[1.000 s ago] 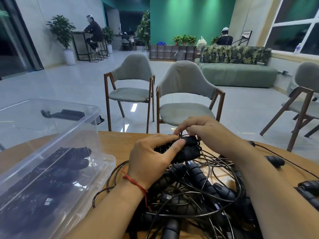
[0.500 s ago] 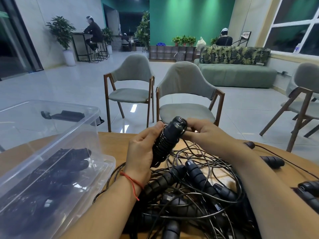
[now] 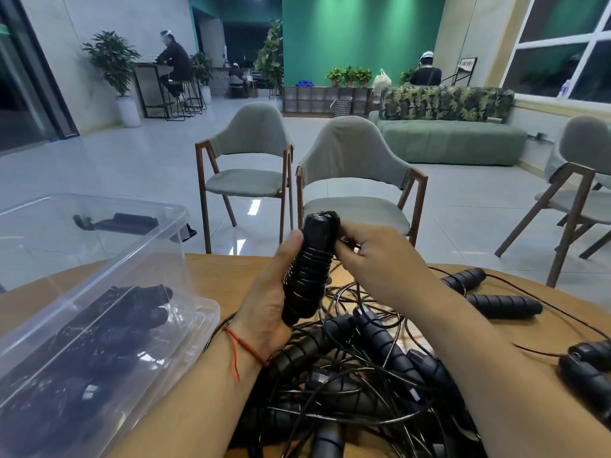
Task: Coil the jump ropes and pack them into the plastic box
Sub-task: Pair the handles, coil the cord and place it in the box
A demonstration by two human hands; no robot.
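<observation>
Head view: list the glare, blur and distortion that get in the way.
Head view: ceiling lights glare off the tiled floor and streak the clear plastic box; head view: wide-angle distortion tilts the window frame and the right chair at the edge; head view: the wound jump rope in the left hand is sharp, the far room softer.

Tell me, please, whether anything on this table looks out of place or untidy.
The loose jump ropes lie in a tangled heap on the table, crossing over one another. The bundle gripped in the left hand, by contrast, is neatly wound.
</observation>
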